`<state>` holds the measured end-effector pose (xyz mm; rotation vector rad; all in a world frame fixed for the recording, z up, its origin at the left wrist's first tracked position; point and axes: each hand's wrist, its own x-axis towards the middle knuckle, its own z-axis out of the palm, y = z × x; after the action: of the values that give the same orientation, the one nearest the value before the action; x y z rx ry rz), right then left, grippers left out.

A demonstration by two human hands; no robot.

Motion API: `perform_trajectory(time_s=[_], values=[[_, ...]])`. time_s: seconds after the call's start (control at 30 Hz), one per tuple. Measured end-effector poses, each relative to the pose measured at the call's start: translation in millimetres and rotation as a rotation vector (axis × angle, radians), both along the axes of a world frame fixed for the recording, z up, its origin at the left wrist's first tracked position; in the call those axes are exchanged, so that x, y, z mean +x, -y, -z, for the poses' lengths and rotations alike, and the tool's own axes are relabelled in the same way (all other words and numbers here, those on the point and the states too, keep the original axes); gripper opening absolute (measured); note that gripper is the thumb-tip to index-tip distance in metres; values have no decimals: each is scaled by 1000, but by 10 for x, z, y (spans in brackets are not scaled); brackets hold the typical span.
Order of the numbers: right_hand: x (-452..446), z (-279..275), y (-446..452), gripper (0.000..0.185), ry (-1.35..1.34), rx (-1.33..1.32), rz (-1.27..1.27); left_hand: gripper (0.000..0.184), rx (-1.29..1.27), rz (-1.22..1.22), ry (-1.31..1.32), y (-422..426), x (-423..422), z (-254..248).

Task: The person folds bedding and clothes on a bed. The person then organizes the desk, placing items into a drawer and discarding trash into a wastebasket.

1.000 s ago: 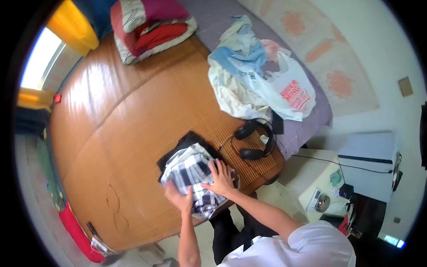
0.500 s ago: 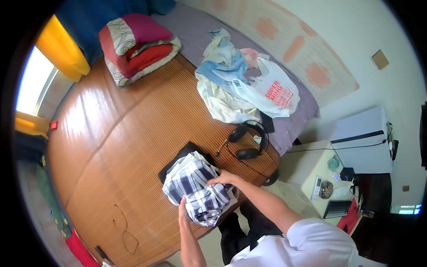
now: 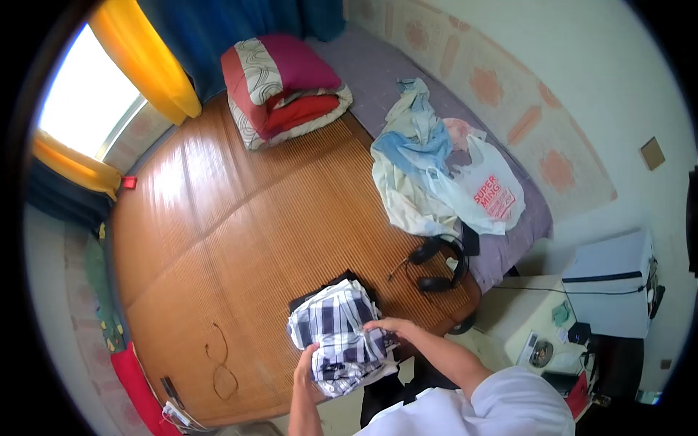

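Note:
A folded black, white and grey plaid shirt point(image 3: 340, 320) lies on a pile of folded clothes near the front edge of the bed. Dark cloth point(image 3: 352, 277) sticks out from under the pile at its far side. My left hand point(image 3: 307, 363) grips the shirt's near left edge, its thumb upward and its other fingers mostly hidden. On the right side, my right hand point(image 3: 385, 327) is closed on the plaid fabric, fingers pointing left across it.
A brown bamboo mat point(image 3: 240, 269) covers the bed. Black headphones point(image 3: 436, 265) lie right of the pile, below crumpled clothes point(image 3: 414, 149) and a white plastic bag point(image 3: 491, 189). A folded quilt point(image 3: 283, 91) sits at the back; a thin cable point(image 3: 222, 370) lies at left.
The head view has shifted, so the bed and its things appear lower and further right. Both hands stay on the plaid shirt, which looks slightly flatter and more squared.

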<state>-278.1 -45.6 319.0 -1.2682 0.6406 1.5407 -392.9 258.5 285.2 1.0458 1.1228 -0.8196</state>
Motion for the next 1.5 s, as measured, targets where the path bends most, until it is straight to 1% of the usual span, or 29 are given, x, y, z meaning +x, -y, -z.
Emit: perform_trajectory(time_s=[0.07,0.1,0.17,0.23,0.33,0.37,0.43,0.47,0.5,0.57,0.63,0.67,0.7,0.83,0.9,0.97,1.03,1.07,1.17,1.2,1.23,1.27,1.3,1.33,1.37,1.4,1.43,1.47,1.5], values=[[-43,362,96,83,-42,150,62,73,39,20,22,95,165,-299],[2,329,147,81,-58,182,70,68,39,9,17,221,359,-670],[142,223,259,76,-33,205,126,62,-3,-5,139,211,479,-542],[550,-547,442,75,-45,141,106,57,61,17,267,286,718,-548],[854,-747,789,76,-43,77,187,64,182,139,405,889,1482,-1524],[929,-602,903,76,-42,78,189,65,173,180,428,1020,1668,-1683],[1085,-318,1118,79,158,346,311,65,165,222,446,1261,2105,-1836],[1180,-269,1262,81,219,321,365,65,180,291,509,1358,2304,-1890],[1361,-393,1384,82,172,322,403,64,194,363,569,1449,2480,-1928],[1654,-364,1562,57,423,258,509,67,153,333,558,1599,2819,-1734],[1980,-514,1782,56,375,284,433,67,96,291,608,1602,3016,-1460],[2108,-647,1812,55,408,296,481,66,114,287,525,1614,3123,-1452],[2200,-592,1829,62,299,192,422,67,111,279,589,1556,3173,-1324],[2536,-841,1402,81,560,233,357,65,152,149,601,1172,3261,-1316],[2591,-667,1037,85,532,364,347,66,209,144,666,1017,3269,-1548],[2564,-275,548,87,480,533,378,65,211,99,585,445,3050,-1337],[2558,-305,211,90,572,420,334,72,283,88,599,109,2874,-1273],[2505,-174,-3,94,636,295,275,64,301,13,577,-41,2734,-1164],[2275,347,-508,94,634,422,254,50,400,-2,323,-640,2310,-616],[2172,672,-648,84,706,240,46,38,425,107,228,-435,2395,-733],[2259,514,-576,72,628,40,-224,24,486,90,122,-466,2337,-522],[2260,642,-540,66,677,19,-172,24,617,297,126,-704,2126,0],[2254,774,-482,60,724,-2,-119,29,920,598,135,-529,2053,184],[2378,624,-214,49,885,63,-44,37,1039,610,157,-437,1998,300],[2472,656,44,39,865,51,135,46,1160,620,178,-342,1966,377],[2603,730,411,32,1076,-96,237,46,1156,610,174,-200,1970,321],[2806,595,748,27,1129,-371,269,49,1351,509,309,-15,2015,104],[2947,892,1168,28,1365,-569,157,53,1542,400,446,151,2053,-88],[3076,827,1508,38,1239,-815,-139,49,1542,287,512,267,2079,-179]])
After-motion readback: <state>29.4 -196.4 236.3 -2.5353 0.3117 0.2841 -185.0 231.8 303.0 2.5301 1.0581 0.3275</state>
